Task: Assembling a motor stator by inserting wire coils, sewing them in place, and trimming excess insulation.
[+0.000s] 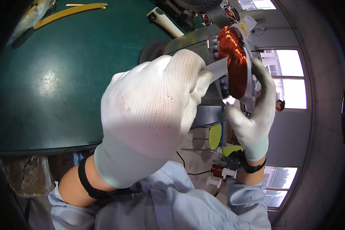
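Note:
My left hand, in a white knit glove, is closed with thumb and finger pinching a flat whitish strip. The strip runs to the copper wire winding at the end of a grey cylindrical motor stator. Around the outer side of the winding curves my right hand, also gloved, fingers and thumb spread apart. Its thumb is near the winding's lower edge and its fingers are by the pale rim; whether they touch is unclear. A small white piece shows near that thumb. My left hand hides part of the stator.
The stator lies at the right side of a green table. Farther back are a cream-handled tool, another wound stator and a yellow curved strip. Green stools and a wire spool stand below, past the table edge.

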Action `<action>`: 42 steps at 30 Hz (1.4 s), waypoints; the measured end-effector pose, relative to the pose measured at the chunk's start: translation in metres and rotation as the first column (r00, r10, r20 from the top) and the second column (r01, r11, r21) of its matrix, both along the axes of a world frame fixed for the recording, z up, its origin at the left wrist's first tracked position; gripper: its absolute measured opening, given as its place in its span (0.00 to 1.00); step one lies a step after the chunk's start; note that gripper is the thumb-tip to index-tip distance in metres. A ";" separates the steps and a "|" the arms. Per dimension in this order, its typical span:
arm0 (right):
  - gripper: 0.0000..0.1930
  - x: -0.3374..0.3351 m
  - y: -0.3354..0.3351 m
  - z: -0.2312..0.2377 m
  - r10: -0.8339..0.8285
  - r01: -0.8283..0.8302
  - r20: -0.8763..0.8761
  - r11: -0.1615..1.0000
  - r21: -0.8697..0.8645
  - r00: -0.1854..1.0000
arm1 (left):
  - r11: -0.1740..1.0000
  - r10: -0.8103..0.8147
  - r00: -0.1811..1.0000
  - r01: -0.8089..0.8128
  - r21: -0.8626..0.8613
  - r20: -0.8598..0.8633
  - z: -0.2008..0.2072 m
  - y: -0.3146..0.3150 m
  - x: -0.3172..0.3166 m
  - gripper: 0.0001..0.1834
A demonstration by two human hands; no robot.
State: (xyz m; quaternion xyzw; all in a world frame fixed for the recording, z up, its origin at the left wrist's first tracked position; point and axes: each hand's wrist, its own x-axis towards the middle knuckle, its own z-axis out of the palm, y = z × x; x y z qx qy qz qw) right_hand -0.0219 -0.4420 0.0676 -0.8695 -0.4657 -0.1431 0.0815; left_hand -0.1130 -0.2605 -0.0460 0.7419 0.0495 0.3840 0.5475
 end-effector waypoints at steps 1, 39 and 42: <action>0.51 0.002 -0.012 0.002 0.013 -0.013 -0.001 1.000 0.018 1.000 | 1.000 0.001 1.000 -0.001 0.001 -0.004 0.001 -0.001 0.000 0.06; 0.18 0.151 0.019 -0.002 0.556 -0.380 -0.369 0.808 0.450 0.745 | 0.977 0.200 0.975 -0.191 0.096 -0.095 0.067 -0.011 0.060 0.06; 0.18 0.160 0.015 -0.015 0.494 -0.311 -0.367 0.834 0.455 0.788 | 0.995 0.093 0.988 -0.088 0.052 -0.127 0.078 -0.004 0.063 0.07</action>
